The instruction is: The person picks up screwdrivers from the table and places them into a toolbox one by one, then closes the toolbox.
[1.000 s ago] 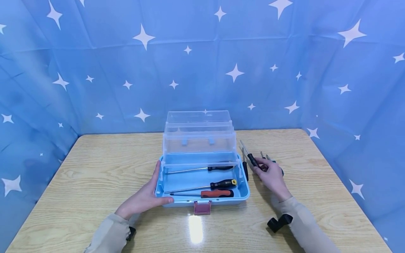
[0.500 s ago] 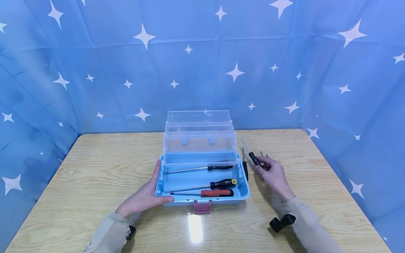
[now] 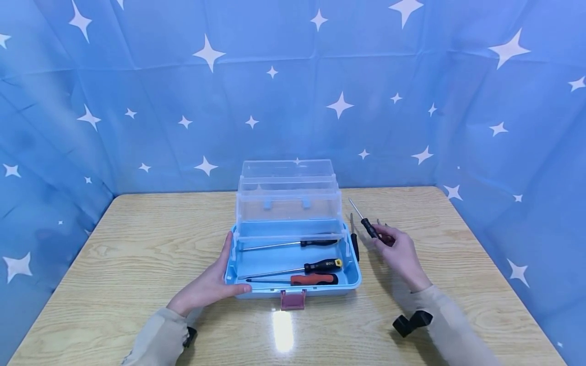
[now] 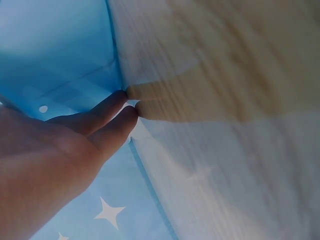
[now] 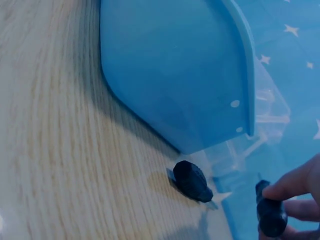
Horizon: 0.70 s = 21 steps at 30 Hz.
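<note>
My left hand (image 3: 206,287) rests on the left front corner of a light blue toolbox (image 3: 350,282), with its thumb on the front rim and straight fingers along the side wall. In the left wrist view, two fingers (image 4: 117,120) touch that wall. My right hand (image 3: 403,256) holds a black-handled screwdriver (image 3: 370,227) just right of the box, its tip pointing to the back left. In the right wrist view, that screwdriver's handle (image 5: 271,217) is pinched between thumb and fingers. A second black screwdriver (image 3: 354,246) lies beside the box's right wall.
Inside lie a black screwdriver (image 3: 319,243), a black-and-yellow screwdriver (image 3: 322,265) and a red-and-black screwdriver (image 3: 314,279). The clear lid (image 3: 288,206) stands raised behind. More tool tips (image 3: 379,222) poke out past my right hand, which hides the rest. A starry blue curtain (image 3: 274,101) encloses the table (image 3: 160,229).
My right hand has shifted slightly to the right with the screwdriver, which now sits a little farther from the box. My left hand and the toolbox have stayed put.
</note>
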Tool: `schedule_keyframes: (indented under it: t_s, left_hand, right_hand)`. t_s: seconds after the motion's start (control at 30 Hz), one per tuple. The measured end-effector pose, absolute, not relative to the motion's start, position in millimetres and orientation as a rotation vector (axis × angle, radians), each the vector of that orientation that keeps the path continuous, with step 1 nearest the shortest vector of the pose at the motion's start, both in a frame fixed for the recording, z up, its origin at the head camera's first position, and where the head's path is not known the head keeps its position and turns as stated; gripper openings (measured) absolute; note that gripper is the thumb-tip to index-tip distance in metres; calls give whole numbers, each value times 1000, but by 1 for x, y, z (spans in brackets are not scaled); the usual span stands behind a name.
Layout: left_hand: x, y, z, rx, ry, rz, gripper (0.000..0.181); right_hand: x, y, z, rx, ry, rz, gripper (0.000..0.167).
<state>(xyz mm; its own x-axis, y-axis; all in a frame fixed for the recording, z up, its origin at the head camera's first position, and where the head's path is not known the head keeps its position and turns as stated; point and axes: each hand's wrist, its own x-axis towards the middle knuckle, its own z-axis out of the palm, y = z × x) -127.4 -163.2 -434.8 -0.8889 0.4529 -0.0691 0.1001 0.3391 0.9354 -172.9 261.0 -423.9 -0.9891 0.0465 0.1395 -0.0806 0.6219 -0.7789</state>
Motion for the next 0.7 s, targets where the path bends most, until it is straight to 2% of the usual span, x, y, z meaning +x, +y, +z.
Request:
schedule_keyframes:
  t_s: [0.7]
  left_hand:
    - [-128, -163, -434, 492, 2297, 1560, 121]
  right_hand:
    - [-170, 263, -409, 44, -2694, 1309, 36]
